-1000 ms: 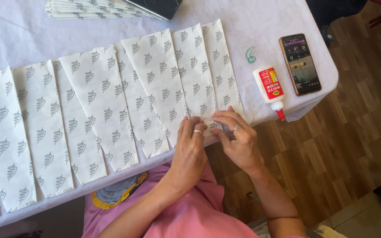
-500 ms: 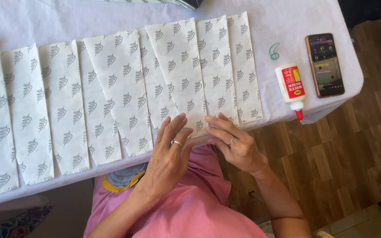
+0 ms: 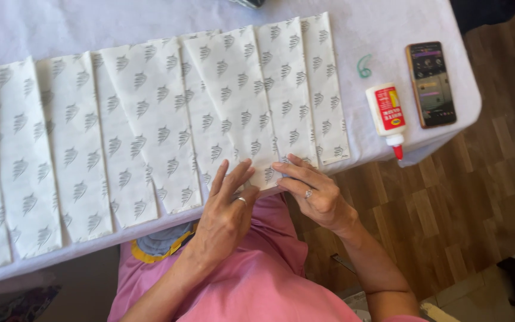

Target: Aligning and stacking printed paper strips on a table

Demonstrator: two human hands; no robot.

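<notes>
Compared with half a second ago, both hands sit slightly further left along the table (image 3: pixel 49 24) edge, and the left hand (image 3: pixel 225 209) has its fingers spread more openly. Left hand lies flat and open on the lower end of a paper strip (image 3: pixel 242 104); right hand (image 3: pixel 311 188) pinches that strip's bottom edge between loosely curled fingers. The strip is white with grey leaf-like prints, one of a row of overlapping strips fanned across the white-covered table, its lower end overhanging the near edge. Glue bottle (image 3: pixel 387 116), white with red label and red tip, lies beside a phone (image 3: pixel 431 83) at the right. No contents visible inside the bottle.
</notes>
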